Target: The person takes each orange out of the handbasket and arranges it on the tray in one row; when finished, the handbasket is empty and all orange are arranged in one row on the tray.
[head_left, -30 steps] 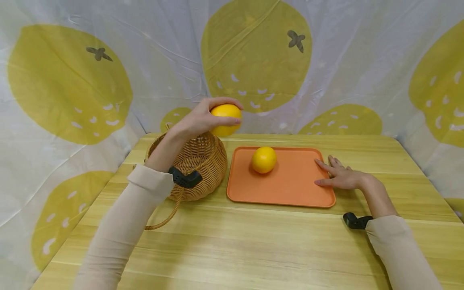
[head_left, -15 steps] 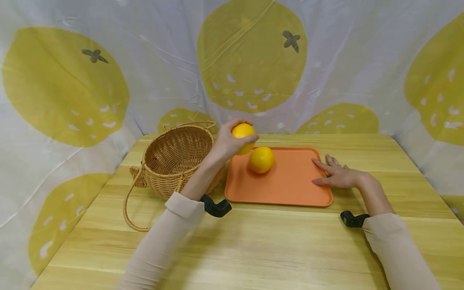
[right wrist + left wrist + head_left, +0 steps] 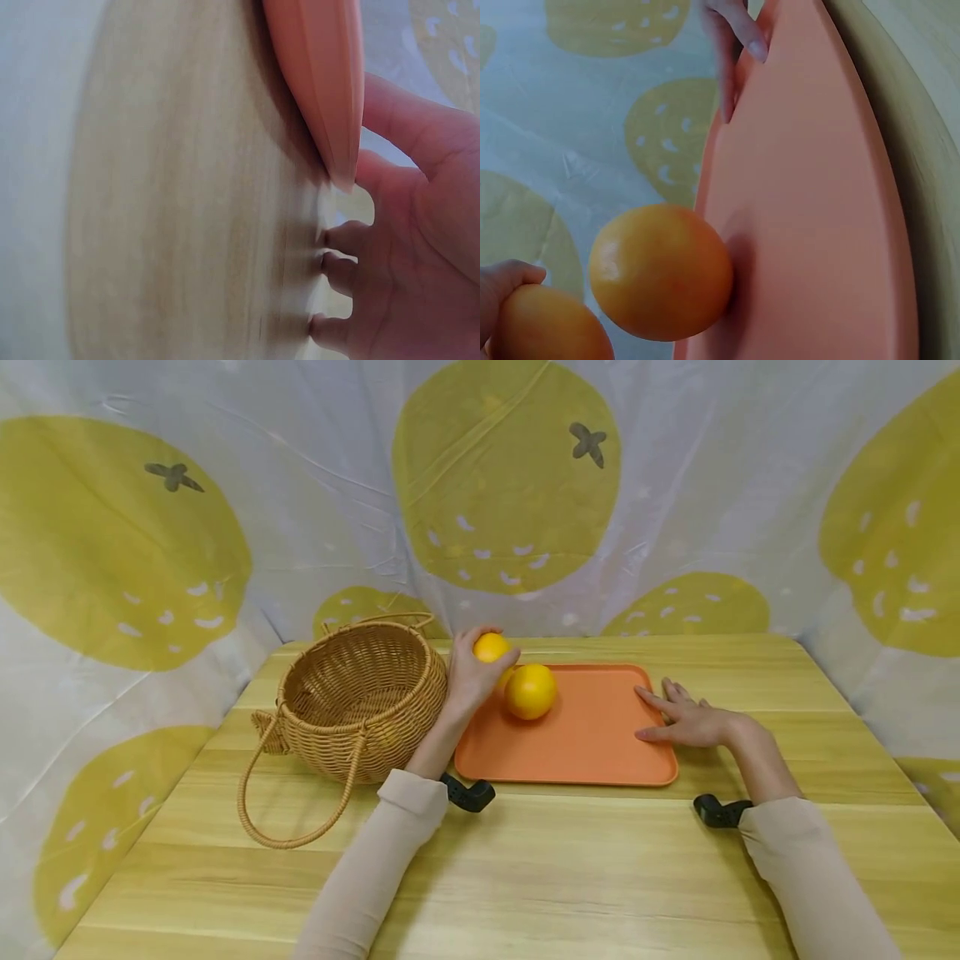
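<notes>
Holding an orange [image 3: 491, 647] over the orange tray [image 3: 585, 752]

Left hand [image 3: 472, 675] curls round it at the tray's far left corner, beside a second orange [image 3: 530, 691] resting there; right hand [image 3: 686, 720] lies flat, fingers straight, on the tray's right edge; wicker basket [image 3: 360, 697] stands left of the tray.

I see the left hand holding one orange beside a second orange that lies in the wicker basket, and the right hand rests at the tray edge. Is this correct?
Not quite: the second orange lies on the orange tray, not in the wicker basket, as the head view shows. The left hand does hold one orange; the right hand rests at the tray edge.
</notes>
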Demonstrator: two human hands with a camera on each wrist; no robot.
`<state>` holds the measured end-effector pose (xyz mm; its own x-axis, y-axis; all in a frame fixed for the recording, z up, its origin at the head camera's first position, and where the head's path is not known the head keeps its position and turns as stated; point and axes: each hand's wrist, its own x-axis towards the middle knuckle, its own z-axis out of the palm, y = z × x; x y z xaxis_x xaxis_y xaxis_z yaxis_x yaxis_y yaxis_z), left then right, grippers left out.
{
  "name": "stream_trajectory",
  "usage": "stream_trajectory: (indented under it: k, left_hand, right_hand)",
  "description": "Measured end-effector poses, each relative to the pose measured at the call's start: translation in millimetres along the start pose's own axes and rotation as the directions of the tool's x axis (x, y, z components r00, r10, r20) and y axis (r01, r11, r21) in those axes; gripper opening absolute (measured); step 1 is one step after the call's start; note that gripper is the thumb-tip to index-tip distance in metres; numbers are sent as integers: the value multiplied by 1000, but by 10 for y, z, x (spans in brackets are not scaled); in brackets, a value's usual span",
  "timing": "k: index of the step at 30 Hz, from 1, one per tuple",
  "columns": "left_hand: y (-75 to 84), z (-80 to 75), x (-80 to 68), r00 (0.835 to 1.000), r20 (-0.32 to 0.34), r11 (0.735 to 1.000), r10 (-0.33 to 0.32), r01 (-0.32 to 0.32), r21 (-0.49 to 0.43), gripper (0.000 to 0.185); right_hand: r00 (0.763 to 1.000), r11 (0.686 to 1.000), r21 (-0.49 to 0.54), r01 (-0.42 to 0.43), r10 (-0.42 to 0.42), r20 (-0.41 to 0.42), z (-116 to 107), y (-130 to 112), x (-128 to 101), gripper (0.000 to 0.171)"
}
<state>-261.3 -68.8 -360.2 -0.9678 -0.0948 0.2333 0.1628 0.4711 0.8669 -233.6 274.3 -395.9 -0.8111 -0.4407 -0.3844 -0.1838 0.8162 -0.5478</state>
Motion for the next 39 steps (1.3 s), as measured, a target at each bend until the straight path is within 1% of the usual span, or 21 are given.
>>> stream_trajectory:
  k: [3, 7, 11, 14, 19, 21, 27, 30, 32, 36, 39]
  left_hand:
    - [-73, 43, 5, 1000, -17, 1000, -7, 8, 7, 41]
    - [-167, 110, -29, 999, -27, 999, -28, 29, 33, 45]
    - [-249, 172, -77, 997, -14, 996, -69, 70, 59, 47]
    - [-292, 206, -83, 997, -10, 995, -74, 74, 73, 48]
    - [-317, 243, -69, 999, -11, 992, -50, 51, 111, 49]
    - [-317, 251, -72, 999, -10, 991, -45, 46, 124, 49]
    - [-328, 261, -89, 999, -7, 990, -32, 33, 139, 49]
    - [-341, 262, -93, 999, -1, 989, -39, 38, 145, 50]
    - [-350, 262, -92, 999, 2, 987, -45, 44, 155, 50]
    - [-361, 262, -88, 999, 7, 985, -52, 51, 163, 49]
    - [-368, 262, -88, 998, 13, 986, -57, 54, 155, 50]
  right_hand:
    - [1000, 1000, 1, 3, -3, -1, 3, -10, 7, 96]
    - [1000, 1000, 3, 5, -5, 2, 2, -25, 3, 96]
    - [1000, 1000, 25, 18, -18, 0, 4, 2, 8, 99]
    - [1000, 999, 30, 15, -15, -8, 16, 88, 40, 104]
    - [1000, 1000, 1, -7, 7, -19, 43, 249, 114, 112]
    - [1000, 1000, 9, 0, 0, -19, 47, 274, 127, 110]
    - [1000, 999, 49, 23, -23, -13, 38, 219, 93, 103]
    - [1000, 999, 36, -3, 3, -10, 39, 196, 88, 105]
    - [1000, 999, 42, 6, -6, -8, 36, 187, 84, 105]
    - [1000, 1000, 30, -2, 3, -11, 32, 167, 74, 106]
    - [1000, 999, 48, 17, -16, -11, 24, 127, 41, 105]
